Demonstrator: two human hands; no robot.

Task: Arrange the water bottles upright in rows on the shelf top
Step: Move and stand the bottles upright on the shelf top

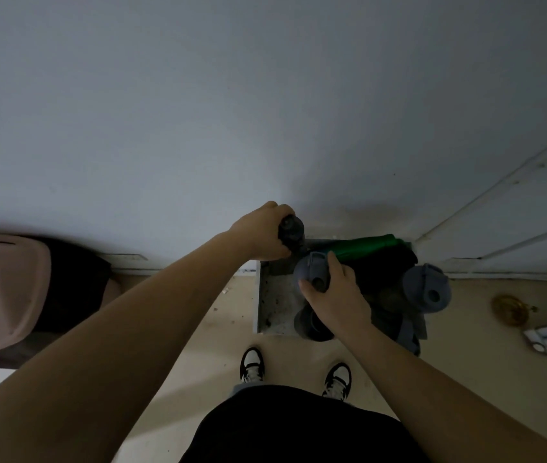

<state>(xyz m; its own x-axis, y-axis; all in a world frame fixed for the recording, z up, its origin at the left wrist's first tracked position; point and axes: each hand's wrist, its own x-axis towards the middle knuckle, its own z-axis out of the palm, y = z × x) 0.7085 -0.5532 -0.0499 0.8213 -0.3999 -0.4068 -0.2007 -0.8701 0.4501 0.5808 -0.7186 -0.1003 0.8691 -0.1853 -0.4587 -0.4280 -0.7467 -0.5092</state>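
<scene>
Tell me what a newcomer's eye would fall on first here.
Two bare arms reach down to a small shelf top against the wall. The left hand grips a black bottle at its back edge; the right hand holds a grey lid. A green bottle lies flat behind.

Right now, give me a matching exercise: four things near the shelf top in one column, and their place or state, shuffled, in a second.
Things:
1. black-capped bottle
2. grey flip-lid bottle
3. green bottle
4. brass doorknob

States:
A. lying on its side
B. gripped by left hand
C. on the floor
D. under right hand

Pairs: 1-B, 2-D, 3-A, 4-C
</scene>
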